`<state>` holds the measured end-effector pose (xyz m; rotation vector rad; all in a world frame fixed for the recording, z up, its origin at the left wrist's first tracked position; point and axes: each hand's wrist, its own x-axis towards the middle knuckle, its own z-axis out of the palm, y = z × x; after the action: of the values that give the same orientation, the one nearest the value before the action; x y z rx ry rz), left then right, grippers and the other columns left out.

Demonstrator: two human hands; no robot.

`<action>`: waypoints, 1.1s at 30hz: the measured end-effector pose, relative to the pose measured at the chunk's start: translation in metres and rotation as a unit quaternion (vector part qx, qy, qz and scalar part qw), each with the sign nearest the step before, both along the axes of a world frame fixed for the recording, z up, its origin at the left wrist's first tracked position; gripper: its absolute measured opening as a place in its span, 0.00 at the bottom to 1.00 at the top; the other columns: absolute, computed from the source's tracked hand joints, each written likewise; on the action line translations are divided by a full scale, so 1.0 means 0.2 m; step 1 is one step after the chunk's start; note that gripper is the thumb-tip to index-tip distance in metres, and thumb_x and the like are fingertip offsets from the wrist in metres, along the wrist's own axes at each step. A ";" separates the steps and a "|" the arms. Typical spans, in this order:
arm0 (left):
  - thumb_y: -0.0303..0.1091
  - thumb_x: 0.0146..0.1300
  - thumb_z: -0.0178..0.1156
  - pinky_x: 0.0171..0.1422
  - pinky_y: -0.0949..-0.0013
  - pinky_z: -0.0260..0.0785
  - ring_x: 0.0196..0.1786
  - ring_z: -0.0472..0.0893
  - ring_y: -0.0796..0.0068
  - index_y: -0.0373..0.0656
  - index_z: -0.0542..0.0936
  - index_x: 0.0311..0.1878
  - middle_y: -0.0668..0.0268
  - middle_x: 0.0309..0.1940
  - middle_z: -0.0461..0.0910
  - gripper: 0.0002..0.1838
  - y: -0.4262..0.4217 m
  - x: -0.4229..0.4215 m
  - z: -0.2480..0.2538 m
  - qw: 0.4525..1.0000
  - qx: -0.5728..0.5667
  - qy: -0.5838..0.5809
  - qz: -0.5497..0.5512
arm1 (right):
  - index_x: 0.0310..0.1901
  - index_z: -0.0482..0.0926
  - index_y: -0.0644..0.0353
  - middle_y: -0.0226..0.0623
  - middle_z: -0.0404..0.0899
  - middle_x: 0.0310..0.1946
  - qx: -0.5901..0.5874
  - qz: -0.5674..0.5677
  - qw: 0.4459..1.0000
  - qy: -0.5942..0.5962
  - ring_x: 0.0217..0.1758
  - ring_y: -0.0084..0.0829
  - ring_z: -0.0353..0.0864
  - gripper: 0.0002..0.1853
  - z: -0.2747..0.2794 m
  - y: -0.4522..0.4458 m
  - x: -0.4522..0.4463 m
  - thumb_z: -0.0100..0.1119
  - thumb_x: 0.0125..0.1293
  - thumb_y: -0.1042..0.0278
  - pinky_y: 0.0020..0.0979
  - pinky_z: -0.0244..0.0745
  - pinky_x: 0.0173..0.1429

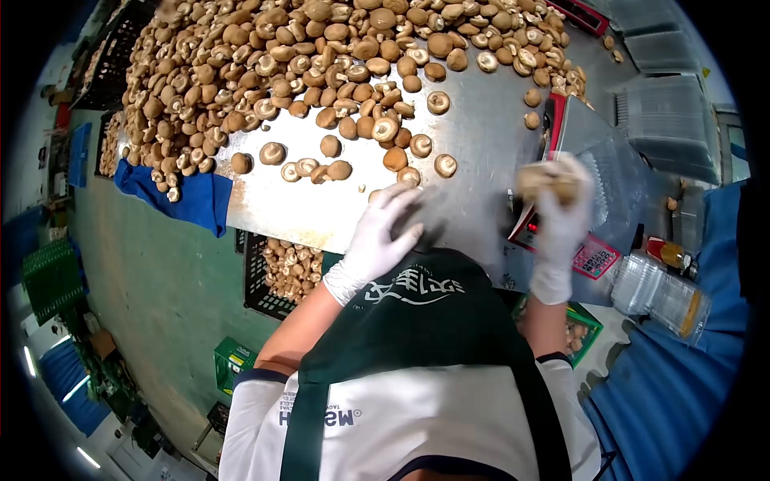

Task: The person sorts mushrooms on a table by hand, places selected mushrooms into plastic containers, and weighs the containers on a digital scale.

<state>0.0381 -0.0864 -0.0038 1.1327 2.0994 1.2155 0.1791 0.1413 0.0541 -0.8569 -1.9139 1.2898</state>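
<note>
My left hand (385, 232), in a white glove, is over the front edge of the metal table (473, 160), thumb and fingers apart, just below a few loose mushrooms (408, 176). Nothing shows in its grasp. Blurred by motion, my gloved right hand (561, 204) is closed around brownish mushrooms (545, 183) above the red-edged scale (525, 227). A clear plastic tray (601, 180) lies beside that hand. A large pile of brown mushrooms (265, 72) covers the far side of the table.
Stacked clear trays (666, 120) stand at the right, with wrapped packs (659, 293) nearer. A blue cloth (180, 196) hangs off the table's left corner. Below the edge are a black crate (257, 276) of mushrooms and a green crate (589, 329).
</note>
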 end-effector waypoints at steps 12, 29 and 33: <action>0.28 0.56 0.66 0.69 0.54 0.64 0.63 0.73 0.52 0.45 0.78 0.59 0.57 0.58 0.76 0.25 -0.20 -0.10 -0.35 0.987 -0.093 0.118 0.055 | 0.61 0.77 0.63 0.42 0.78 0.59 0.197 -0.083 0.969 -0.127 0.63 0.36 0.75 0.22 0.18 0.29 0.06 0.62 0.65 0.72 0.35 0.65 0.70; 0.32 0.58 0.61 0.72 0.51 0.58 0.64 0.71 0.51 0.45 0.75 0.63 0.52 0.59 0.74 0.27 0.22 -0.70 -0.46 0.929 -0.066 0.276 0.237 | 0.64 0.74 0.54 0.42 0.69 0.67 0.222 0.197 0.939 -0.176 0.67 0.46 0.70 0.24 -0.74 -0.26 -0.97 0.53 0.66 0.69 0.47 0.61 0.72; 0.33 0.57 0.65 0.59 0.53 0.68 0.52 0.76 0.52 0.47 0.81 0.52 0.57 0.45 0.78 0.18 0.14 -0.67 -0.42 0.929 -0.092 0.248 0.258 | 0.65 0.73 0.58 0.43 0.70 0.66 0.250 0.208 0.930 -0.169 0.68 0.46 0.66 0.26 -0.67 -0.30 -0.79 0.57 0.64 0.68 0.46 0.57 0.75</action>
<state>-0.0960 -0.0580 -0.0880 0.8903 2.9668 0.9662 0.0211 0.0806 -0.0798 -0.4362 -2.6491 0.8249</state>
